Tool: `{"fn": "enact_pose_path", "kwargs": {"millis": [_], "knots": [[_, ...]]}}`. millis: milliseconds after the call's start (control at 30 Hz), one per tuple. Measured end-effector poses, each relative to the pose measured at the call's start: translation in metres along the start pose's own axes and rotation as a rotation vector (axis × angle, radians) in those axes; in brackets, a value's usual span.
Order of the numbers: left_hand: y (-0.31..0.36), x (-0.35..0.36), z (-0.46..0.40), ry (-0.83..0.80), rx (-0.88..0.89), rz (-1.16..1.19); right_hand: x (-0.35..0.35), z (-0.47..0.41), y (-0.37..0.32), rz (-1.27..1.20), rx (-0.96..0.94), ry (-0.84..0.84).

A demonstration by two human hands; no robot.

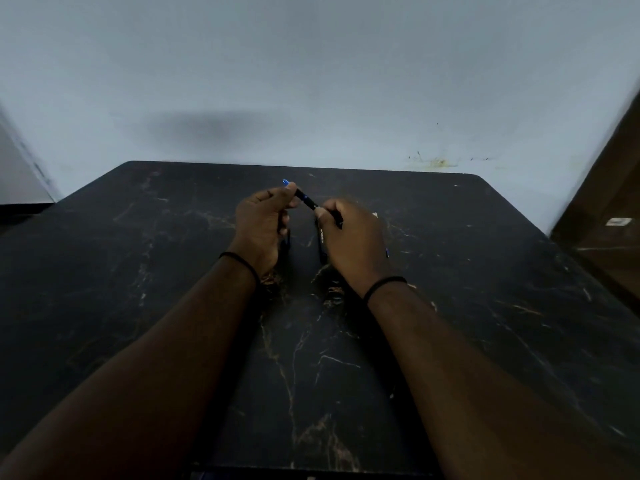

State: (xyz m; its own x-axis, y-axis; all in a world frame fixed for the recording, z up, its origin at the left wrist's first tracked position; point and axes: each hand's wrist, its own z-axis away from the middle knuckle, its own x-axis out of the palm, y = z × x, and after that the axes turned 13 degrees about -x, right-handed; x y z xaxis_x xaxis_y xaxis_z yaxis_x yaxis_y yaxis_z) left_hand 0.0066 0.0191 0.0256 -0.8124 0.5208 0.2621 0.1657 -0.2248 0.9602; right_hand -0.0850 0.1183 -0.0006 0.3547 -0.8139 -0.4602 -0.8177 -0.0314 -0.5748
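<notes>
Two hands, the left hand (262, 221) and right hand (351, 237), pinch one slim, black, blue-tipped pen (306, 199) mid-frame over the dark, veined, marble-patterned table (485, 278).

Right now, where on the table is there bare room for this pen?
Bare table left of the left hand, right of the right hand, between the forearms. Crowded under the hands holding the pen: a second pen lies there.

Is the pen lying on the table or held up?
Held up. The left hand pinches the pen near its blue end, the right hand grips the other end, off the table.
</notes>
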Motion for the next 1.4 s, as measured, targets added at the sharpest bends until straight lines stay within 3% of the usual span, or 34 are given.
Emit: {"fn": "enact_pose_path", "kwargs": {"millis": [200, 433, 633, 867, 1067, 1400], "knots": [[-0.0007, 0.0006, -0.0023, 0.007, 0.013, 0.013, -0.0004, -0.0005, -0.0021, -0.073, 0.07, 0.017], [-0.0018, -0.0011, -0.0065, 0.018, 0.027, 0.016, -0.0019, 0.0001, -0.0018, 0.015, 0.013, -0.038], [-0.002, -0.001, -0.0062, 0.023, 0.032, 0.015, -0.0019, 0.0009, -0.003, -0.052, 0.05, 0.032], [-0.0019, -0.0008, -0.0059, 0.038, 0.024, 0.014, -0.0039, -0.0003, -0.0077, 0.035, 0.014, -0.048], [-0.0038, -0.0009, -0.0073, 0.038, 0.021, 0.005, -0.0013, 0.001, -0.0046, -0.049, 0.048, 0.037], [-0.0044, -0.0022, -0.009, 0.035, 0.024, 0.005, -0.0043, 0.0012, -0.009, -0.05, 0.068, -0.034]]}}
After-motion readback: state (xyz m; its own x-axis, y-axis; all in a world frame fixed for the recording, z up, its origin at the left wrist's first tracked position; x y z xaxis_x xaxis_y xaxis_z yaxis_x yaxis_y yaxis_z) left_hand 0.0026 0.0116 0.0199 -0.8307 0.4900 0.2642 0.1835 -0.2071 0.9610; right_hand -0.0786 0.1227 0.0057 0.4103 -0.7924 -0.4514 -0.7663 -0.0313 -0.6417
